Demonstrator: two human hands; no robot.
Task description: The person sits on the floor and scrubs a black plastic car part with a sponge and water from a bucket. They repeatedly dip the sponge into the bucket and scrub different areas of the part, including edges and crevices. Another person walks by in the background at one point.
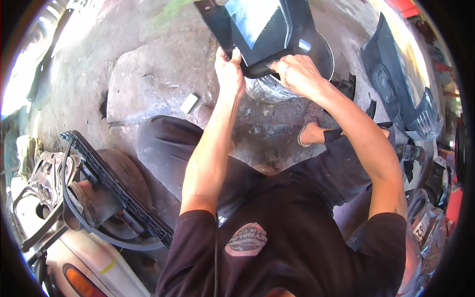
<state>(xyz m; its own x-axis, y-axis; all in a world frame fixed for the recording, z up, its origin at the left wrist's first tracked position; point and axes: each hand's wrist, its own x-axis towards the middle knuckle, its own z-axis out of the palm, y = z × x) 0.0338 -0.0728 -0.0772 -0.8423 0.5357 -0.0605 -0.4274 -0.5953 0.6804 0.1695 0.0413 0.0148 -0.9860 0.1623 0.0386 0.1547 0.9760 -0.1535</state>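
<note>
A glossy black plastic panel (269, 55), apparently a car part, is in front of me, its flat face reflecting bright light. My left hand (230, 72) grips its near left edge, thumb on top and fingers beneath. At the near edge, my right hand (297, 72) is closed in a pinch and pressed against the plastic. Whatever small dark thing lies between those fingertips is too small to name. Below the panel stands a round, stained bucket (269, 90), largely covered by the panel and my right hand.
A small pale block (189, 103) lies on the stained concrete floor (148, 64). To the right is a large dark bumper (388, 81). At my left are a long black grille (111, 183) and a white car part with an orange lamp (81, 279). Plastic-wrapped parts (428, 227) sit at lower right.
</note>
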